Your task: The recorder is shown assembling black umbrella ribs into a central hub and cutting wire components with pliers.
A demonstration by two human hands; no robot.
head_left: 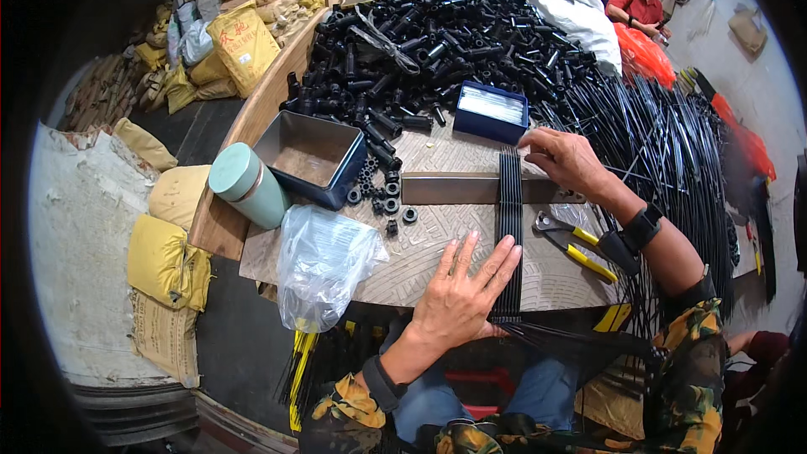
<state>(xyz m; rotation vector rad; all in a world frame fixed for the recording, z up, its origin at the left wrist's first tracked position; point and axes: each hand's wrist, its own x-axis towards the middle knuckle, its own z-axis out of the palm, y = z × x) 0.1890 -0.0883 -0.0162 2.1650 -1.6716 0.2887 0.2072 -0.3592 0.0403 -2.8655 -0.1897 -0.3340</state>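
Note:
A flat row of thin black rods (pixel 508 210) lies side by side across the workboard (pixel 437 261), running toward me over a dark metal bar (pixel 458 188). My left hand (pixel 464 290) lies flat, fingers spread, with its fingertips against the rods' left side near the board's front edge. My right hand (pixel 565 160) rests on the far end of the rods, fingers curled over their right side beside the bar. Neither hand grips anything.
A big heap of black tubes (pixel 437 42) fills the back. Also here: a blue box (pixel 492 112) of thin pieces, an open metal tray (pixel 311 155), a green cylinder (pixel 248 185), a clear plastic bag (pixel 324 261), small black rings (pixel 387 197), yellow-handled pliers (pixel 576 244), long black rods (pixel 672 151) at right. People in red sit far back.

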